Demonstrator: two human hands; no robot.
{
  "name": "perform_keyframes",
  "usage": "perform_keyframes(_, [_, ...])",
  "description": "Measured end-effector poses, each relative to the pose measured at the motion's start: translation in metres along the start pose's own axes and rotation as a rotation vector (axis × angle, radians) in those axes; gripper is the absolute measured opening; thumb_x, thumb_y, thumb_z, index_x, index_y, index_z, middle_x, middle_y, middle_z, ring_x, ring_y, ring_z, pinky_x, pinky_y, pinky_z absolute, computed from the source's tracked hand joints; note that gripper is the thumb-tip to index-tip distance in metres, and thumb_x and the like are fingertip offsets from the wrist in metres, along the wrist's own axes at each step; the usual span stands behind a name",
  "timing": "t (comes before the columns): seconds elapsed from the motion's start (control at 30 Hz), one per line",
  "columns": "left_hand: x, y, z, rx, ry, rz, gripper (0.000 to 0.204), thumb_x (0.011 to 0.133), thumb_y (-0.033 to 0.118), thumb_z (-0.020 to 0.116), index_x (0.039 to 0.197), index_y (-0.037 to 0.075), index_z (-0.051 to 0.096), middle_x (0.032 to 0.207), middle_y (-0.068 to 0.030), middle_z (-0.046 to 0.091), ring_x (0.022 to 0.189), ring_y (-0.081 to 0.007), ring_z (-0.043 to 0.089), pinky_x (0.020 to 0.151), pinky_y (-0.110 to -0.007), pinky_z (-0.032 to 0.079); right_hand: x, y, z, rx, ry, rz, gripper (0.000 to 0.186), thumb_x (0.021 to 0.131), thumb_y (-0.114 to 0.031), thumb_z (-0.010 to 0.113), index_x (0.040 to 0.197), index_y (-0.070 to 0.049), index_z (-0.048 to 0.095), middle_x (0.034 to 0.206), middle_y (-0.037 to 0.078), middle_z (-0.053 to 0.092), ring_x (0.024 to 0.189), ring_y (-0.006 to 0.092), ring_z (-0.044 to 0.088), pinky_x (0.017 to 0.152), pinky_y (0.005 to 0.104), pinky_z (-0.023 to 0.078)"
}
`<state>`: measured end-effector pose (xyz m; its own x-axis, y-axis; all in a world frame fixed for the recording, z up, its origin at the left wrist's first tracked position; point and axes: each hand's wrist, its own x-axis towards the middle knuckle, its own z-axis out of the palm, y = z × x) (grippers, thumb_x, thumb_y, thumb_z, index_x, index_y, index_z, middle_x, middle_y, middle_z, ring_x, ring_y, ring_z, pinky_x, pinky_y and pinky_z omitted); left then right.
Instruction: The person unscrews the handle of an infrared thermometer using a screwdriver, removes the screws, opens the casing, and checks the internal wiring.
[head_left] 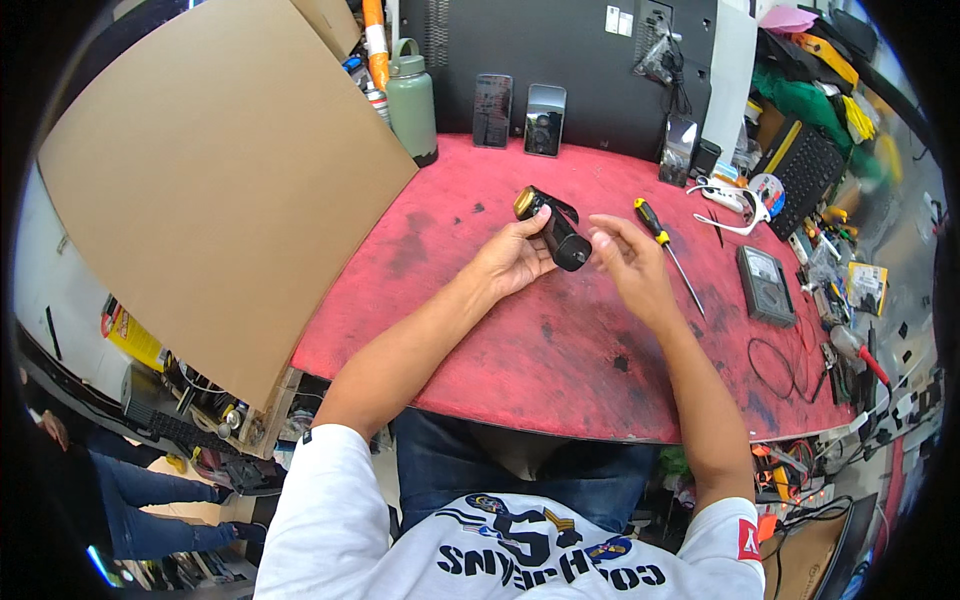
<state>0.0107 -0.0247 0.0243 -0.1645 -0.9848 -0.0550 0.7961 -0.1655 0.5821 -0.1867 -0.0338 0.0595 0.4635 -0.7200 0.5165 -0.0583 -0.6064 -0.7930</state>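
A black cylindrical device (567,247) with a gold-coloured end and a strap-like black piece along its side is held above the red-topped table. My left hand (517,258) grips it from the left, thumb on top near the gold end. Its exact kind cannot be made out. Close to the device's plain black end is my right hand (632,262), fingers apart with nothing between them. A screwdriver (668,252) with a yellow and black handle lies on the table to the right of that hand.
Two phones (492,110) lean at the table's back beside a green bottle (412,105). A large cardboard sheet (230,190) rises on the left. To the right lie white-framed glasses (742,224), a multimeter (765,287) and thin wires (780,368). Another person's legs (150,500) show lower left.
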Motion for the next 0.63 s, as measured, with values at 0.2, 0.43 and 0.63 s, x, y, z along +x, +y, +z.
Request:
perform_keyframes(0.2, [0.001,-0.001,0.006,-0.095,-0.030,0.040,0.027,0.095,0.023,0.056,0.110,0.003,0.050,0.106,-0.0149,0.058,0.099,-0.0264,0.062,0.090,-0.043,0.054,-0.009,-0.009,0.015,-0.477,0.148,-0.552,0.041,0.074,-0.008,0.077,0.112,-0.004,0.063,0.106,0.014,0.056,0.079,0.0231,0.062,0.066,0.0314,0.053])
perform_keyframes(0.43, [0.004,-0.005,0.016,-0.111,-0.040,0.100,0.025,0.095,0.025,0.056,0.108,0.004,0.052,0.103,-0.0108,0.060,0.099,-0.0241,0.062,0.090,-0.042,0.053,-0.010,-0.001,0.024,-0.387,0.279,-0.499,0.037,0.073,-0.004,0.077,0.108,-0.003,0.064,0.105,0.012,0.056,0.081,0.0214,0.063,0.066,0.0280,0.054])
perform_keyframes(0.63, [-0.021,0.044,-0.058,-0.212,-0.507,0.144,0.034,0.099,0.027,0.039,0.128,0.009,0.042,0.127,-0.0052,0.050,0.121,-0.0139,0.046,0.107,-0.032,0.034,0.009,-0.010,0.073,-0.268,0.208,-0.378,0.028,0.079,-0.006,0.073,0.106,-0.009,0.067,0.107,0.011,0.055,0.082,0.0234,0.064,0.069,0.0295,0.055])
